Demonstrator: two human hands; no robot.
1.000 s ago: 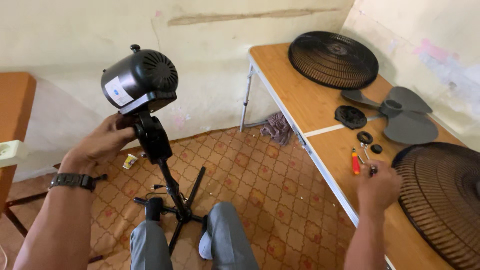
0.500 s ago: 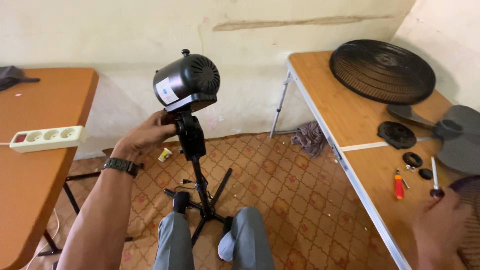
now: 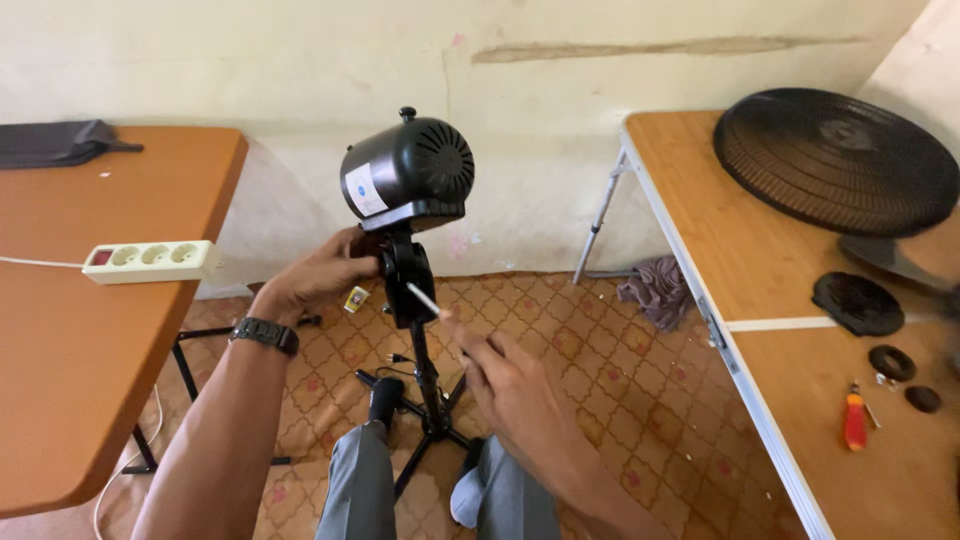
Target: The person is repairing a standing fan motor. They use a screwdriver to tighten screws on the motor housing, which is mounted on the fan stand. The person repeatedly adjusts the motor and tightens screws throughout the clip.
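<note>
Left hand (image 3: pixel 318 272) grips the neck of the black fan motor head (image 3: pixel 407 172) on its stand (image 3: pixel 428 380), which rises from the tiled floor between the person's knees. Right hand (image 3: pixel 515 385) pinches a thin white rod-like part (image 3: pixel 421 298), tip near the neck. Fan grille (image 3: pixel 835 160) lies at the far edge of the right table (image 3: pixel 720 240); orange screwdriver (image 3: pixel 855 418) sits nearer its front.

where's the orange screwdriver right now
In the head view, the orange screwdriver lies on the wooden table at the right, near its front edge, just left of two small black round parts and below the black round cap.
</note>
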